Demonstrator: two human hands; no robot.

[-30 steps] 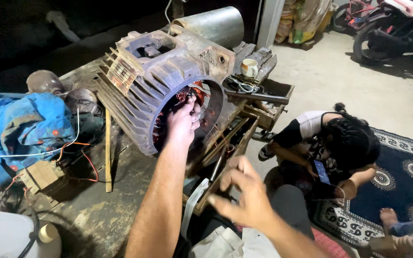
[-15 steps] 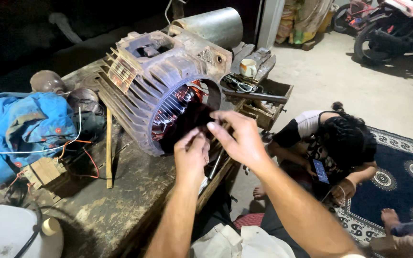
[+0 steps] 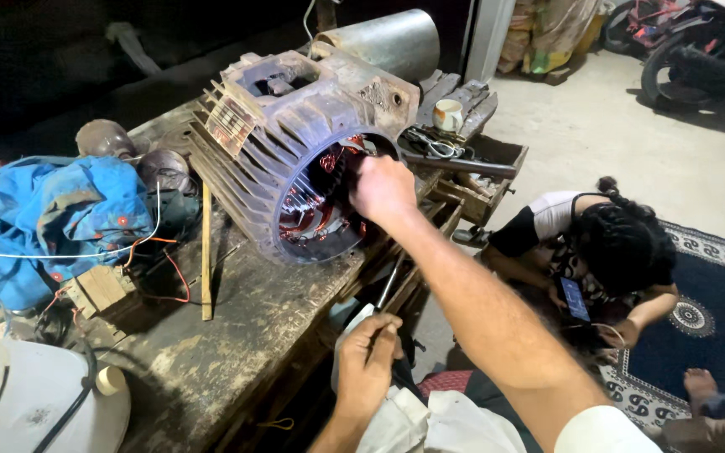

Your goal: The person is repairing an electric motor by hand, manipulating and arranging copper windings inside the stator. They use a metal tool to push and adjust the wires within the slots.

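two hands: i see right hand [image 3: 382,190] closed inside motor housing [image 3: 295,134]; left hand [image 3: 367,362] gripping thin metal rod [image 3: 388,283].

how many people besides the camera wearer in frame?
1 for certain: a person crouched on the floor right of the workbench, bent over a phone. A bare foot on the rug at lower right may be a second person's.
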